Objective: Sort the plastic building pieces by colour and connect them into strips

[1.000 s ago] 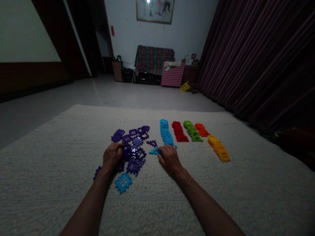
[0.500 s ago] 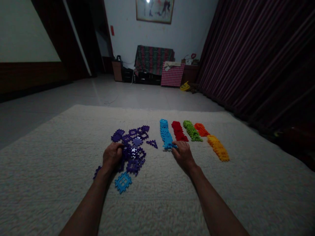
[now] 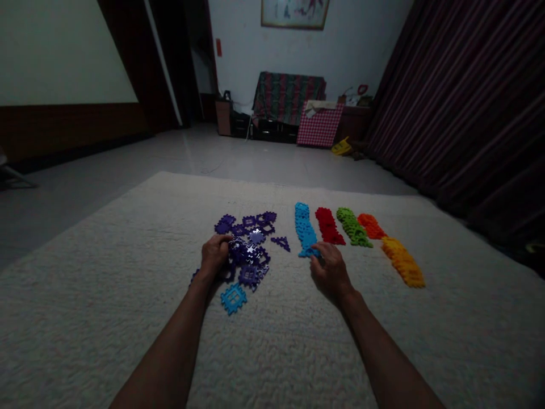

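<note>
Purple plastic interlocking tiles (image 3: 249,276) lie in a loose pile left of centre. My left hand (image 3: 214,257) rests at the pile's left side, its curled fingers closed on a purple tile that they partly cover. Toward me from the pile lies a single light-blue window tile (image 3: 233,299). My right hand (image 3: 332,271) is at the near end of an overlapping row of blue tiles (image 3: 304,224). Its thumb and fingers pinch the edge of a blue tile (image 3: 307,251) there. A purple triangular piece (image 3: 281,243) lies between the two hands.
Right of the blue row are rows of red tiles (image 3: 329,226), green tiles (image 3: 353,227), orange tiles (image 3: 371,226) and yellow tiles (image 3: 403,262). All lie on a cream quilted mat (image 3: 272,352). Beyond are a tiled floor (image 3: 264,162), a cloth-covered cabinet (image 3: 289,97) and a dark curtain (image 3: 460,102).
The camera has turned a little left, so the scene has slid right in view. The blue tile at my right hand lies lower against its row. My left hand stays at the purple pile.
</note>
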The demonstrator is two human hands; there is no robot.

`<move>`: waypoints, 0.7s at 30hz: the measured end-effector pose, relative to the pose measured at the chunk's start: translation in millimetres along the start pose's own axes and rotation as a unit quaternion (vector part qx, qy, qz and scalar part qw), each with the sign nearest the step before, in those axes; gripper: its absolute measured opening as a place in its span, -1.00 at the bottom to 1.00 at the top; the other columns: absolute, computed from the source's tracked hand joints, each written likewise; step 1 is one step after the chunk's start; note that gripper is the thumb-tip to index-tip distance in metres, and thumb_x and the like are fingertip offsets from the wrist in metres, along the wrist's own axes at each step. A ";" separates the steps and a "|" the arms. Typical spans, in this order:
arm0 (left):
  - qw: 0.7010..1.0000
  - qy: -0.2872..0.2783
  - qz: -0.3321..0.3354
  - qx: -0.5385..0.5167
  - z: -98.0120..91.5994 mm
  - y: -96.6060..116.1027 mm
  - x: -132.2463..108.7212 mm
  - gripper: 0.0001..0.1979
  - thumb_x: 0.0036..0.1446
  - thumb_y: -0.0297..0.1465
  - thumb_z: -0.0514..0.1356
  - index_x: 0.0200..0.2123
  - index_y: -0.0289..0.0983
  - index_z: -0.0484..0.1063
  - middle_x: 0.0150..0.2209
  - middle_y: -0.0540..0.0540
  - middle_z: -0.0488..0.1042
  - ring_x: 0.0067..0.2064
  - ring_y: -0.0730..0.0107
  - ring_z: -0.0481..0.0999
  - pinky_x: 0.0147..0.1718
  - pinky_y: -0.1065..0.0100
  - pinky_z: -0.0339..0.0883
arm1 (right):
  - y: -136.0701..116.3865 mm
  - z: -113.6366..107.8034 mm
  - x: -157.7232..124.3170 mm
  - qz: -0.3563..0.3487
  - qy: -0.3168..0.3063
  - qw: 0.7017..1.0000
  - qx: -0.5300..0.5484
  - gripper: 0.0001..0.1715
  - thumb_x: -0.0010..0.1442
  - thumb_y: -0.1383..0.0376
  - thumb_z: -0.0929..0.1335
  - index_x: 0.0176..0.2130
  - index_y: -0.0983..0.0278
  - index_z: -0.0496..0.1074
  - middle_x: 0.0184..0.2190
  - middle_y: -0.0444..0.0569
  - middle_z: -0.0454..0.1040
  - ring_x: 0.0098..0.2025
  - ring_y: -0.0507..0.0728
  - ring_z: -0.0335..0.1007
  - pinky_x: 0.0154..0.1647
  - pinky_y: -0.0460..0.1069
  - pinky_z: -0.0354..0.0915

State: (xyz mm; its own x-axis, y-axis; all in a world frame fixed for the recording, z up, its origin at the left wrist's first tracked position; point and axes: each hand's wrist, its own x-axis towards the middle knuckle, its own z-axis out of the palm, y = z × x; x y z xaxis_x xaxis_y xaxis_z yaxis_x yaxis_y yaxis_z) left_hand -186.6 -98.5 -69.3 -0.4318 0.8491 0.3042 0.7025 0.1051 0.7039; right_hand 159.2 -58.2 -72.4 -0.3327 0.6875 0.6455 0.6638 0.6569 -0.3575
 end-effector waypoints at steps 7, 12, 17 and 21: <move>0.991 0.017 -0.057 -0.119 -20.2 11.7 -1.1 -0.59 -0.01 -0.43 0.00 -0.21 -0.28 0.61 -0.19 -0.08 0.64 -0.14 0.27 0.59 -0.07 0.29 0.45 | -79.0 21.3 -11.2 -0.092 -0.120 0.984 0.092 -0.73 0.15 0.45 0.30 -0.12 0.27 0.43 -0.14 0.09 0.48 -0.07 0.21 0.35 0.01 0.13 0.25; 0.997 0.036 -0.069 -0.026 -46.5 -6.9 -12.8 -0.60 0.02 -0.40 0.02 -0.18 -0.26 0.61 -0.21 -0.10 0.63 -0.17 0.26 0.59 -0.11 0.28 0.44 | -134.9 38.1 -12.3 -0.122 -0.152 0.973 0.121 -0.72 0.16 0.41 0.32 -0.10 0.27 0.42 -0.16 0.06 0.47 -0.10 0.18 0.34 -0.01 0.09 0.25; 0.996 0.033 -0.057 0.063 -54.2 -25.2 -39.5 -0.64 0.11 -0.26 0.10 -0.13 -0.27 0.57 -0.14 -0.20 0.61 -0.07 0.14 0.56 -0.01 0.17 0.39 | -179.4 46.4 -15.0 -0.105 -0.219 0.968 0.070 -0.62 0.12 0.19 0.41 -0.08 0.29 0.41 -0.14 0.08 0.43 -0.12 0.22 0.31 -0.09 0.09 0.26; 0.992 0.038 0.025 0.120 -39.5 -18.4 -61.4 -0.63 0.21 -0.26 0.03 -0.07 -0.28 0.51 -0.02 -0.24 0.55 0.08 0.12 0.46 0.12 0.12 0.27 | -196.9 45.3 -27.0 -0.052 -0.218 0.974 0.038 -0.67 0.09 0.21 0.43 -0.14 0.26 0.40 -0.10 0.06 0.38 -0.09 0.22 0.27 -0.04 0.11 0.23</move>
State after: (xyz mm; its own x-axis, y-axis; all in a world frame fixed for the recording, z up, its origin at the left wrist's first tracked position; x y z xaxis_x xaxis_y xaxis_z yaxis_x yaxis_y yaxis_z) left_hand -195.4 -173.0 -75.6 -0.4281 0.8161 0.3882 0.8342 0.1916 0.5171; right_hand 7.1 -192.1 -50.0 -0.6593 0.6709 0.3395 0.5655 0.7400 -0.3641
